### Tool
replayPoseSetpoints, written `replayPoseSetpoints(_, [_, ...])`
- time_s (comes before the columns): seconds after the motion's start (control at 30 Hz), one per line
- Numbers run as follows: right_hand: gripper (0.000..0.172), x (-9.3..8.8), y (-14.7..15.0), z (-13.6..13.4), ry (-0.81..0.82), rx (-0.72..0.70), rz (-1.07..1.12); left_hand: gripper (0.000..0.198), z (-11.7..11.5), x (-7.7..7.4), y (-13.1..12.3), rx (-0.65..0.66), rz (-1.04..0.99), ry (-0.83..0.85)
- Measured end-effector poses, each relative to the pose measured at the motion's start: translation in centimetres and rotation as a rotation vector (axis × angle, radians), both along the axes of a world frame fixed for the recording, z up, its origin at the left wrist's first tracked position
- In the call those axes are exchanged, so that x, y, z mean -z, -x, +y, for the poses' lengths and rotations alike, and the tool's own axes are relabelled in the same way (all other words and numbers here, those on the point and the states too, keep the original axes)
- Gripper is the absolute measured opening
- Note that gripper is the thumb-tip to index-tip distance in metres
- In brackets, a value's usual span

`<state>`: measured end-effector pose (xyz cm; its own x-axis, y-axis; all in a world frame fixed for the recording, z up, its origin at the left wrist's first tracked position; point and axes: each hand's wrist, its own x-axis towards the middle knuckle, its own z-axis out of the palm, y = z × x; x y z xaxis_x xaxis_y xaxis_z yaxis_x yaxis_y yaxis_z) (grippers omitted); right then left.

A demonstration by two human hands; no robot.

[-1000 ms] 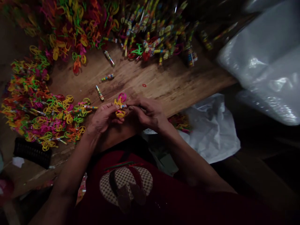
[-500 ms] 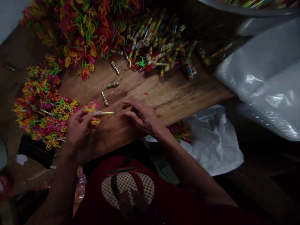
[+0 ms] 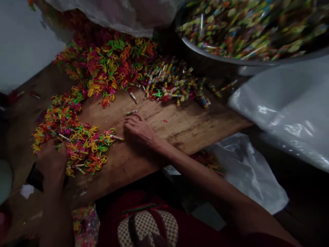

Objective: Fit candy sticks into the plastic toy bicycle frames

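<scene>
My left hand reaches into the left edge of a pile of small bright plastic wheeled toys. Its thumb stands apart from the fingers; the fingertips are blurred and partly hidden among the toys. My right hand rests low on the wooden table, palm down, with fingers curled under. What those fingers hold is hidden. Just beyond them lies a thin tube with colourful filling. Left of the hand, a toy with a tube lies at the pile's right edge.
A larger heap of toys and a heap of filled tubes lie at the back. A big metal basin of tubes stands at upper right. Clear plastic bags lie at right, and a black object at left.
My left hand has let go of the toy with its tube, now at the pile's edge, and moved left into the pile. My right hand has moved left and closed. The view has tilted up.
</scene>
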<state>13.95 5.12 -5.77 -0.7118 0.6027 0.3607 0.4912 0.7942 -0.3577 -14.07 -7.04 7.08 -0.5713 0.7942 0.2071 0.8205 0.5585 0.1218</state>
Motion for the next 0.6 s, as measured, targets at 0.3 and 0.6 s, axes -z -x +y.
replayPoseSetpoints(0.3, [0.031,-2.9,-0.1,2.4,0.224,0.343,-0.117,0.033,15.1,4.8,-7.4,0.29,-0.117,0.081])
replayPoseSetpoints(0.6, [0.021,0.5,-1.0,2.9,0.233,0.237,0.056,0.019,18.9,7.2,-7.1,0.326,-0.277,0.032])
